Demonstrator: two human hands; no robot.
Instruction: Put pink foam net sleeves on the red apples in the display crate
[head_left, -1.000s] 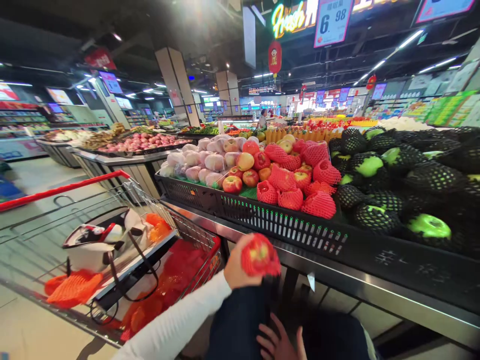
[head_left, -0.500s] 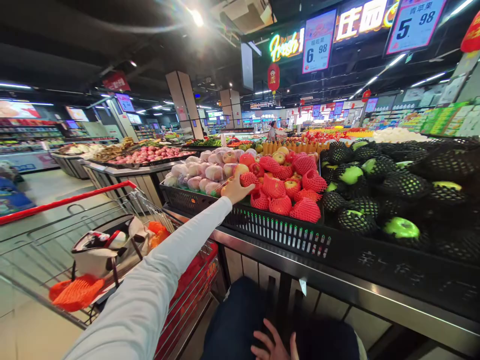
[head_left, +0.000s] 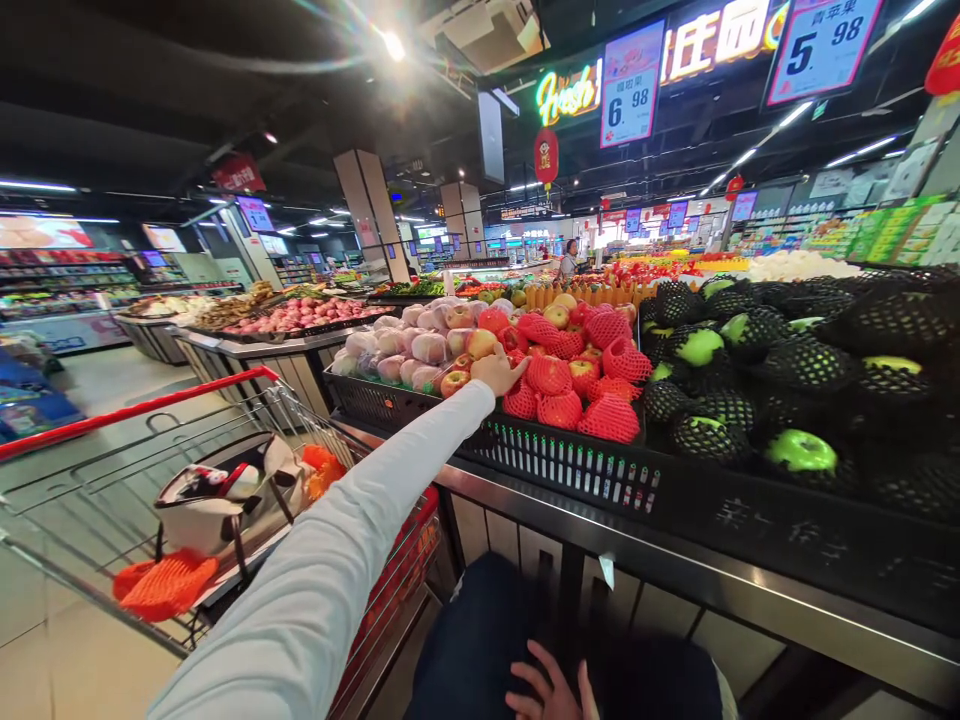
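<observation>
My left hand [head_left: 498,371] reaches across the front of a black crate [head_left: 570,470] of apples. Its thumb sticks out to the right, apart from the fingers, beside apples in red foam nets [head_left: 549,373]. The fingers point away from me and partly hide the fruit behind them, and I see nothing held. Just left of the hand lie a bare red-yellow apple [head_left: 454,383] and another bare apple [head_left: 481,344]. Down by my dark trousers, my right hand [head_left: 551,685] is spread with nothing in it; the picture's lower edge cuts it off.
Wrapped pale fruit [head_left: 429,348] fills the crate's left side. Green apples in black nets [head_left: 802,452] lie to the right. A metal counter edge [head_left: 600,535] runs below. At left stands a shopping cart [head_left: 142,412] holding a bag [head_left: 202,515] and orange-red foam nets [head_left: 169,585].
My left hand has shifted right, toward the red-netted apples, uncovering a bare apple at the crate's front. My right hand stays low, almost unmoved. The view has shifted slightly.
</observation>
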